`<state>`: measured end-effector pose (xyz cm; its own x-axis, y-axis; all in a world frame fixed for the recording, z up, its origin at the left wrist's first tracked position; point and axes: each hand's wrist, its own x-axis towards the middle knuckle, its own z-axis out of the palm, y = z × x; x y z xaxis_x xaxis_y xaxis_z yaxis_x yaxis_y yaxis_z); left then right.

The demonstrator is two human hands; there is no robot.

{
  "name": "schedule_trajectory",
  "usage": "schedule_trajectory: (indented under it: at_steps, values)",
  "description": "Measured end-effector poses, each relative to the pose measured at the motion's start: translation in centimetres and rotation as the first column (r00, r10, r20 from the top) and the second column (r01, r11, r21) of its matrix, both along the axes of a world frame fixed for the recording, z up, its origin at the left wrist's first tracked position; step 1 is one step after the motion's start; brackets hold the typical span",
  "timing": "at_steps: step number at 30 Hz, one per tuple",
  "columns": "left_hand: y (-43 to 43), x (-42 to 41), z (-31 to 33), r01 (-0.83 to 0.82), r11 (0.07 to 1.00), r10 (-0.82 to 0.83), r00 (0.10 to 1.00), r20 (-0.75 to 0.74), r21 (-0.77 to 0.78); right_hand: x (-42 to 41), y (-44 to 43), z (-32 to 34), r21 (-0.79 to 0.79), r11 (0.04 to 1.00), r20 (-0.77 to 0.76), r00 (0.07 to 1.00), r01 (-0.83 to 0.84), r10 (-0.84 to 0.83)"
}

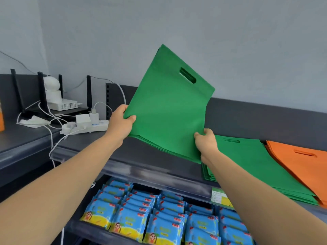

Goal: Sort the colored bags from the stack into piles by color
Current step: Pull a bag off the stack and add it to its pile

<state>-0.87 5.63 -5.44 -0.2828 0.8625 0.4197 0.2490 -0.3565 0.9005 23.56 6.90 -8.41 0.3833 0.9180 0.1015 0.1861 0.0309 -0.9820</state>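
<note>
Two hands hold one bundle of green bags [169, 112] up off the shelf [141, 156], just left of the green pile [256, 161] that lies flat there. The bundle is tilted, its top corner leaning away toward the wall, and one handle slot [188, 75] shows near its upper edge. Several layers show along its lower edge (too thin to count).

The left hand [120, 123] has its grip closed on the bundle's corner farthest from the green pile, thumb on the front face and fingers behind. The right hand [206, 143] has its grip closed on the bundle's lower edge, directly above the near-left part of the green pile.

Two piles lie on the shelf: the green pile, and one orange pile [304, 165] just to its right, overlapping its right edge. Each pile shows one handle slot on its top bag.

Well left of the green pile, beyond the raised bundle, sits one white power strip [85, 127] with plugs and white cables, and farther left one black router [70, 111] with four upright antennas. Below the green pile and to its left, on the lower shelf, blue packets [159, 218] stand in rows (many, not countable here).
</note>
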Motion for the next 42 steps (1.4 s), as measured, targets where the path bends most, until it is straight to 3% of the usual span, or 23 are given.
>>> schedule_trajectory:
  at_steps: [6,14,21,26,31,36,39,42]
  values:
    - [0.0,5.0,-0.4,0.083,0.996,-0.084,0.975,-0.207,-0.012,4.2,-4.1,1.5,0.097,0.986,0.176,0.973,0.134,-0.149]
    - [0.1,11.9,-1.5,0.231,0.952,-0.284,0.911,-0.299,-0.198,12.5,-6.1,1.1,0.067,0.960,0.247,0.928,0.272,-0.280]
    - [-0.6,17.1,-2.1,0.271,0.876,-0.412,0.849,-0.330,-0.398,19.0,-6.4,0.3,-0.066,0.958,0.303,0.921,0.278,-0.246]
    - [-1.0,19.9,-2.4,0.259,0.850,-0.444,0.821,-0.358,-0.459,23.4,-5.4,-1.3,-0.174,0.953,0.287,0.939,0.248,-0.192]
    - [-1.6,22.0,-3.3,0.131,0.892,-0.353,0.800,-0.485,-0.432,23.7,-7.1,-0.7,-0.198,0.962,0.304,0.944,0.190,-0.124]
    - [-2.6,23.1,-4.2,-0.057,0.892,-0.276,0.716,-0.641,-0.448,23.7,-8.8,-0.4,-0.239,0.960,0.425,0.905,0.143,-0.029]
    - [-3.0,23.5,-4.4,-0.074,0.876,-0.288,0.711,-0.641,-0.476,24.2,-9.1,-0.5,-0.272,0.958,0.364,0.931,0.088,0.018]
    - [-3.2,24.0,-4.4,-0.004,0.854,-0.326,0.775,-0.542,-0.520,24.4,-9.3,0.1,-0.304,0.951,0.231,0.973,0.062,0.011]
